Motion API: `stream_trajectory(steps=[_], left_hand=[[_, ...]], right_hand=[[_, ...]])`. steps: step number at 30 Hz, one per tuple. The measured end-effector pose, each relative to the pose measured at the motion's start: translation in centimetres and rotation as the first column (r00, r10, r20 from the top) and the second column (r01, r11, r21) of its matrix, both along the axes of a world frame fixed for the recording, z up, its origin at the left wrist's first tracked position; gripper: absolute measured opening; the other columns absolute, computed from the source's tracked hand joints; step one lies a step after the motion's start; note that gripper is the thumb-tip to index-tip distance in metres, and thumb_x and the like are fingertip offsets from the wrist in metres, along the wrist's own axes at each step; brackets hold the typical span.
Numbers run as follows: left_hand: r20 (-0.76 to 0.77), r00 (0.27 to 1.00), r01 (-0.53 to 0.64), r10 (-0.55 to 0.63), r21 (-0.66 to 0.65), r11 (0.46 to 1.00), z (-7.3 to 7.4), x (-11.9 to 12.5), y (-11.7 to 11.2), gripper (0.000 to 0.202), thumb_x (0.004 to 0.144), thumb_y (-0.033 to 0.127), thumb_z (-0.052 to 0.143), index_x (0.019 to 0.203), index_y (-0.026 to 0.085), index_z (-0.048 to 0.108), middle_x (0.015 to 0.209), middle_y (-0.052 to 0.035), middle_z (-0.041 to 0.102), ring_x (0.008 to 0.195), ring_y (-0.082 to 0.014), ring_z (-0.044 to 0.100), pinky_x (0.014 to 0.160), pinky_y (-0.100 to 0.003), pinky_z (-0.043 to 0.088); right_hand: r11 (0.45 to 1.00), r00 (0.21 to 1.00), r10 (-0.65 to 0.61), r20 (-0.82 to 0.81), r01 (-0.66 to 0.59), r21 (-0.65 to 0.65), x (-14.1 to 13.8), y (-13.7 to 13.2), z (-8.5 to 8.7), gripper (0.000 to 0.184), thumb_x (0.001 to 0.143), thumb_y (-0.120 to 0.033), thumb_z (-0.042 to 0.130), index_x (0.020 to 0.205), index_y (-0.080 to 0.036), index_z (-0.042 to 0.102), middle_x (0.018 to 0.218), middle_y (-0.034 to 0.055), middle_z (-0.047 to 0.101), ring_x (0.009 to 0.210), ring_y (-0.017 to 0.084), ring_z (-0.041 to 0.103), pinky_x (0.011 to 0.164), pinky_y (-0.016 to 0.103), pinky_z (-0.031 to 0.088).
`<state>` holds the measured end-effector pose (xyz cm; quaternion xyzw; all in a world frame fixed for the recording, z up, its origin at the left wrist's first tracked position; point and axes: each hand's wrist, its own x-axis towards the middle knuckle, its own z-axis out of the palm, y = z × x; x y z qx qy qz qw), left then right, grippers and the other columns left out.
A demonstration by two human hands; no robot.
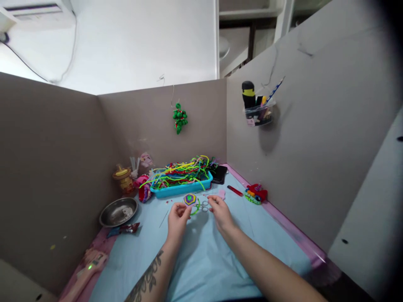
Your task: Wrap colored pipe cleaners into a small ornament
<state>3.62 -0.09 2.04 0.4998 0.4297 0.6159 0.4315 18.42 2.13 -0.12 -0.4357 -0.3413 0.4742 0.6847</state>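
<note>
My left hand [179,218] has its thumb and fingers pinched together at one end of a bright green pipe cleaner [195,211], which curves between the hands. To the right, my right hand [221,211] also has its fingertips closed; whatever is between them is too small to make out. Small silver scissors [204,206] lie on the cloth between the two hands, close to the right fingertips. Just beyond the left fingers sits a coiled disc [189,199] with purple, yellow and green rings.
Behind the hands stands a blue tray [181,191] heaped with coloured pipe cleaners. A metal bowl [119,212] is at the left, and a red cutter [234,191] lies at the right near a red-and-blue fuzzy piece [256,193]. Grey partitions [163,121] enclose the table.
</note>
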Motion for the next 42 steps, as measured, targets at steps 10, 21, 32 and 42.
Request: stream_trajectory(steps=[10, 21, 32, 42], left_hand=[[0.108, 0.98, -0.139, 0.166, -0.221, 0.965, -0.1, -2.1, 1.6, 0.039, 0.055, 0.039, 0.075, 0.077, 0.017, 0.051, 0.057, 0.0024, 0.06, 0.047, -0.0084, 0.051, 0.041, -0.015, 0.029], [-0.082, 0.997, -0.009, -0.012, -0.249, 0.969, -2.5, -1.6, 2.4, 0.031, 0.053, 0.038, 0.074, 0.067, 0.017, 0.056, 0.053, 0.0016, 0.058, 0.043, -0.0116, 0.05, 0.041, -0.019, 0.033], [-0.539, 0.83, -0.067, 0.146, 0.163, 0.984, 0.5, -1.0, 0.4, 0.017, 0.073, 0.034, 0.06, 0.083, 0.022, 0.066, 0.083, -0.0054, 0.062, 0.061, -0.0161, 0.053, 0.06, -0.028, 0.043], [-0.667, 0.738, 0.239, 0.1, 0.397, 0.886, 0.6, -0.8, -1.4, 0.047, 0.076, 0.022, 0.059, 0.122, 0.027, 0.052, 0.116, -0.0085, 0.061, 0.107, -0.0238, 0.054, 0.094, -0.038, 0.039]], right_hand=[[0.981, 0.981, -0.192, 0.04, 0.191, 0.028, 9.0, 1.4, 3.5, 0.02, 0.064, -0.035, 0.061, 0.078, -0.021, 0.057, 0.079, 0.0018, 0.061, 0.071, 0.016, 0.057, 0.057, 0.026, 0.039], [0.981, -0.068, 0.062, 0.996, -0.181, -0.073, 7.9, 2.8, 0.3, 0.016, 0.074, -0.025, 0.056, 0.082, -0.016, 0.066, 0.104, 0.0133, 0.057, 0.099, 0.026, 0.047, 0.084, 0.034, 0.035], [0.923, 0.596, 0.294, 0.747, -0.38, -0.06, 8.8, 1.9, 2.9, 0.013, 0.071, -0.03, 0.062, 0.065, -0.018, 0.06, 0.093, 0.0055, 0.057, 0.094, 0.021, 0.05, 0.084, 0.035, 0.037], [0.615, 0.609, 0.748, -0.266, -0.785, -0.068, 0.2, -2.2, 4.4, 0.025, 0.067, -0.036, 0.07, 0.082, -0.017, 0.063, 0.078, 0.0023, 0.062, 0.071, 0.014, 0.055, 0.066, 0.028, 0.044]])
